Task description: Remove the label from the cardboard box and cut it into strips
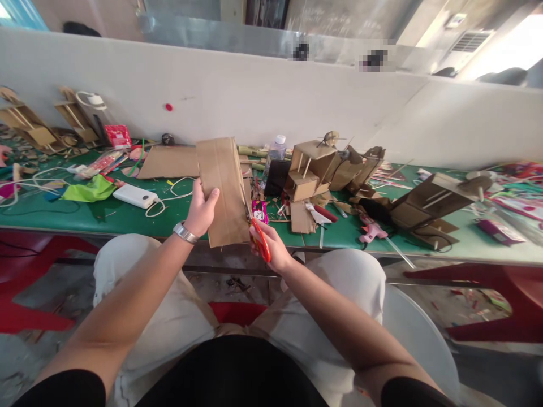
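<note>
My left fingers [213, 196] pinch a piece of cardboard [223, 198] in front of me, at the near edge of the green tabletop [102, 219], thumb across its face; my right fingers [268, 230] grip the red-handled scissors [264, 244], blades at the cardboard's right edge. I judge the cutting to be partway: a narrow strip along that edge seems to stand off, yet the piece hangs together. Assembled cardboard structures [303, 183] already stand behind it. I can't make out the blade tips or how far any slit runs, and the cardboard hides my other left fingers and its own far face.
</note>
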Available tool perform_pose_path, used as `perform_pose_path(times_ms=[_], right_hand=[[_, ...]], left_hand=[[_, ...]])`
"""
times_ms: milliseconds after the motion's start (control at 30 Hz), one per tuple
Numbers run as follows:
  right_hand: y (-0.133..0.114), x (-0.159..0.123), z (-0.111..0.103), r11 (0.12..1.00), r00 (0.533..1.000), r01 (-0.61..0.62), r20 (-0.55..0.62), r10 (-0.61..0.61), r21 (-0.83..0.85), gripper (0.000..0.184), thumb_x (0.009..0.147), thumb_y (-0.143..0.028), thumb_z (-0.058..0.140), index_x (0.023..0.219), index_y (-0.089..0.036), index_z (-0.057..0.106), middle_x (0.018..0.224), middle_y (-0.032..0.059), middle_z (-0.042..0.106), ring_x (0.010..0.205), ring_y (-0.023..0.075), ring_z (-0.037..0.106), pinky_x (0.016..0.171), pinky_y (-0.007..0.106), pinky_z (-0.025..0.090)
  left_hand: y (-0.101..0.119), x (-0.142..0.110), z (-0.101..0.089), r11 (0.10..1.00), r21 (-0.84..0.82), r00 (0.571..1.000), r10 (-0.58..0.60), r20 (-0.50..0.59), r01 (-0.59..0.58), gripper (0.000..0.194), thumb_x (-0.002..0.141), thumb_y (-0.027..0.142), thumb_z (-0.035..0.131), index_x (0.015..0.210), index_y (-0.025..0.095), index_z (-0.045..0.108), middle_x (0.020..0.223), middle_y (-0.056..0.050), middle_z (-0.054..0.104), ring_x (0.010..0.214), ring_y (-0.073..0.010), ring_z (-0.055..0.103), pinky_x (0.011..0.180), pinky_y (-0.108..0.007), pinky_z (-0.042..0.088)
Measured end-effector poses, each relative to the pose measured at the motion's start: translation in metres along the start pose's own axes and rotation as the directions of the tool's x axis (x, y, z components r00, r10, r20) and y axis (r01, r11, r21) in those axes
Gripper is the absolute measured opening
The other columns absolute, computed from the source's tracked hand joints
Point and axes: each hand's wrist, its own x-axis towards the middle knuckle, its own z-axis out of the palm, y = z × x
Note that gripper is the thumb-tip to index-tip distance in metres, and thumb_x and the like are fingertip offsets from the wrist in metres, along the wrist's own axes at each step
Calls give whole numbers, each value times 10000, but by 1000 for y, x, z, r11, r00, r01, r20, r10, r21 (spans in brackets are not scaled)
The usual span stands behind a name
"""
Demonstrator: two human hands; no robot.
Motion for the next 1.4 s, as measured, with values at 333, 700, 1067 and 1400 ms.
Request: perform_pose_path(times_ms=[333, 700, 1067, 1400], right_hand=[[-4, 1, 5, 994, 999, 23, -28, -27, -108, 529, 753, -631, 848, 823, -227, 512, 556, -116, 409, 393, 62, 429, 348, 177, 326], [-9, -2, 2, 955, 994, 105, 4, -108, -278, 487, 852, -682, 734, 854, -235, 542, 498, -106, 429, 359, 94, 429, 328, 206, 325], [-13, 5, -4, 906, 977, 188, -23, -212, -379, 582, 821, -750, 716, 717, -240, 454, 589, -66, 365, 481, 103, 386, 411, 228, 355], [-11, 4, -8, 789, 947, 253, -25, -322, -560, 610, 880, -734, 666, 627, -237, 419, 563, -42, 384, 529, 119, 378, 495, 244, 293]], left_hand=[[-1, -5, 4, 999, -31, 999, -36, -30, 35, 474, 931, 575, 712, 1232, 276, 503, 1350, -115, 655, 1253, -276, 649, 1152, -502, 468], [3, -9, 7, 999, 3, 999, -36, 4, 36, 476, 950, 573, 686, 1259, 265, 495, 1378, -131, 644, 1296, -291, 630, 1169, -519, 447], [12, -20, 14, 990, 119, 996, 65, 57, -71, 492, 978, 575, 641, 1318, 257, 481, 1376, -152, 619, 1344, -320, 588, 1190, -562, 419], [10, -20, 16, 996, 71, 998, 52, 31, -54, 466, 973, 569, 660, 1287, 269, 493, 1393, -144, 631, 1334, -297, 610, 1199, -546, 431]])
